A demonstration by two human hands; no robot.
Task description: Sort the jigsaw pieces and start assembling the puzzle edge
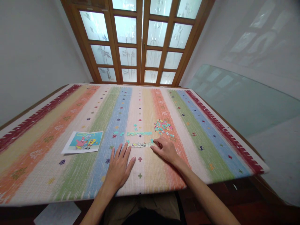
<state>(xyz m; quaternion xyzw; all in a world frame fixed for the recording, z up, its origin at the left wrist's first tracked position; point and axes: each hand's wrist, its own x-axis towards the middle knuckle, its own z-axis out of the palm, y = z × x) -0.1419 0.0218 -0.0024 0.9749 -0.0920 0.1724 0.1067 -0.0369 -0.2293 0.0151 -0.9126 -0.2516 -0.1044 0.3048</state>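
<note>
Big striped mat [70,156] covers the table, cartoon reference picture [83,142] lying left. Loose pile of puzzle pieces [164,126] sits far right of the assembled strip [142,144]. Left hand [119,167] lies flat, fingers spread and relaxed, just near the strip's left end. Right hand [165,150] curls, fingertips touching its right end

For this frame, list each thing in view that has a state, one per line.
left hand: flat on the mat, fingers spread, holding nothing
right hand: fingertips at the right end of the lower puzzle strip
lower puzzle strip: joined row
upper puzzle strip: joined row, untouched
loose pieces: unjoined pile
reference picture: lying flat, face up
doors: closed
</note>
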